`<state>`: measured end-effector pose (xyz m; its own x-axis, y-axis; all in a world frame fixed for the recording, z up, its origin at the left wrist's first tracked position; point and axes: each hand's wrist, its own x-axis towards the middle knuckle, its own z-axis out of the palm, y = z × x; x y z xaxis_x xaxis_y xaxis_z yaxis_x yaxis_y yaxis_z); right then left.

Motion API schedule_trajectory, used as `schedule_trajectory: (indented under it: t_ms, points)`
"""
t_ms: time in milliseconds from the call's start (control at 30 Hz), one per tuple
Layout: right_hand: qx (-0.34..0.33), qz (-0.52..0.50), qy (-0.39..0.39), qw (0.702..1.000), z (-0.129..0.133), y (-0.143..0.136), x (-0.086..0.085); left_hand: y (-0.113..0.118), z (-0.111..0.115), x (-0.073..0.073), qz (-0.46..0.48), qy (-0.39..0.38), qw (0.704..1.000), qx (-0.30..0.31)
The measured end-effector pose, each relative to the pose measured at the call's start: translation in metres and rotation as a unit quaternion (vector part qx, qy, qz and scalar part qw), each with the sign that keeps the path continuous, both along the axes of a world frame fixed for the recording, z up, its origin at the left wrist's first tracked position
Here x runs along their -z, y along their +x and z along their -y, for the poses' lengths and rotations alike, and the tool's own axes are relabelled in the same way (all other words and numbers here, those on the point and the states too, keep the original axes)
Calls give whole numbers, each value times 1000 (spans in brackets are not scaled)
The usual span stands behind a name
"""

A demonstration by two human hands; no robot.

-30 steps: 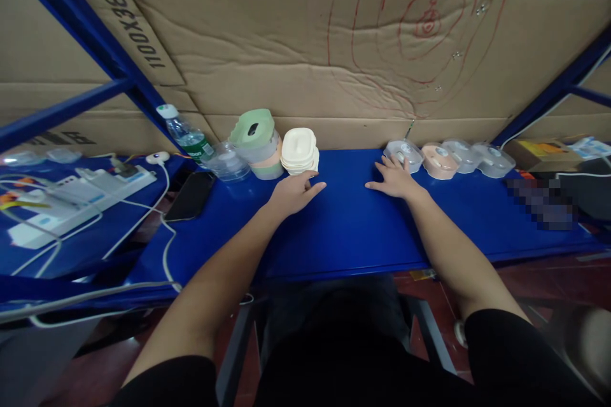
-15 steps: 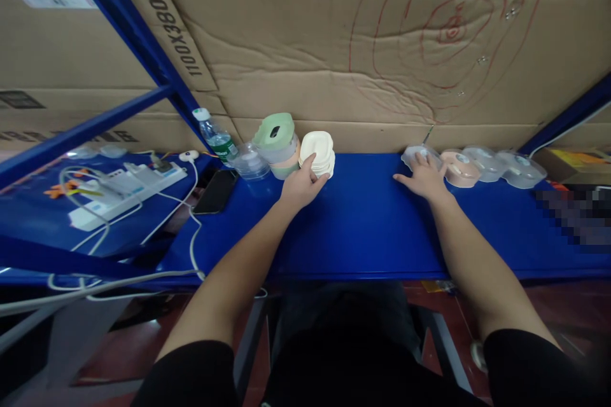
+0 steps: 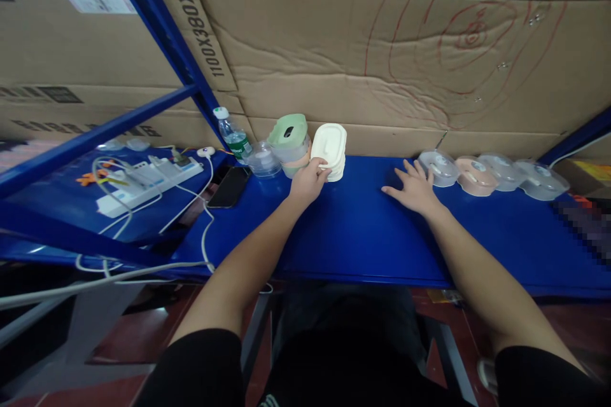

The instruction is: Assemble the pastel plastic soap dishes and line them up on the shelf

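Now that the left hand [image 3: 308,184] has tipped up the top cream lid [image 3: 330,141], its near edge appears parted from the cream stack [image 3: 337,172] beneath. Fingers and thumb pinch that edge, nearly closed. The right hand [image 3: 414,191], fingers spread wide, grips nothing; whether it touches the clear container [image 3: 440,168] just beyond, one cannot tell.

Green-labelled bottle [image 3: 237,142], black phone [image 3: 230,187], white power strip [image 3: 147,186]
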<state>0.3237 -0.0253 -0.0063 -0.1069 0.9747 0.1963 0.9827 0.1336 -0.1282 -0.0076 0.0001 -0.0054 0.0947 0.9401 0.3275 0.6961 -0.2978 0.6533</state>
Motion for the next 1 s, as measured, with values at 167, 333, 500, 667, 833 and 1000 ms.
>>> schedule_trajectory:
  t_ms: [167,333,500,667,833,1000]
  points:
    - [-31,-10,12,999,6,-7,-2,-1,-2,3,2,18,1000,8]
    - [-31,-11,0,999,5,-5,-2,-2,-7,8,5,34,999,-9]
    - [-41,-34,12,998,5,-6,0,-6,-8,7,21,77,997,-7]
    - [-72,-184,78,977,3,-6,-4,-6,3,-3,-27,106,990,92]
    - [-93,-502,8,860,0,-9,-11,9,27,-13,-160,145,949,231]
    - [-92,-530,-52,842,3,-14,-13,21,40,-16,-159,70,950,259]
